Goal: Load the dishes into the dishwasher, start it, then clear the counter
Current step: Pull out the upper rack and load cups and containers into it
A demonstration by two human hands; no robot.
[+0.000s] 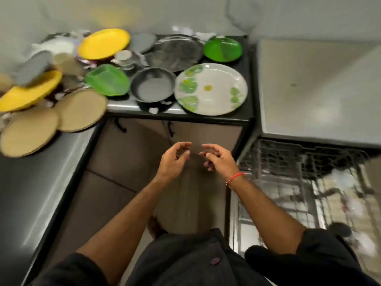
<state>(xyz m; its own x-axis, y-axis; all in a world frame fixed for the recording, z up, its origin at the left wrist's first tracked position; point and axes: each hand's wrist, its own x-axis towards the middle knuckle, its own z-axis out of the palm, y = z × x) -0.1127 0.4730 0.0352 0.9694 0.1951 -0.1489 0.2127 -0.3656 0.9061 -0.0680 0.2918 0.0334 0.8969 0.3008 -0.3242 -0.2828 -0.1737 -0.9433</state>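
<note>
Many dishes crowd the L-shaped counter: a white plate with green leaves, a dark pan, a steel platter, two green plates, two yellow plates and tan round plates. The dishwasher stands open at right with its wire racks pulled out. My left hand and my right hand hover empty below the counter edge, fingers loosely curled, palms facing each other.
Brown cabinet doors with dark handles lie under the counter. A grey worktop runs along the left. White cups and a dark item sit in the lower rack. Grey lids and small white dishes are piled at the back left.
</note>
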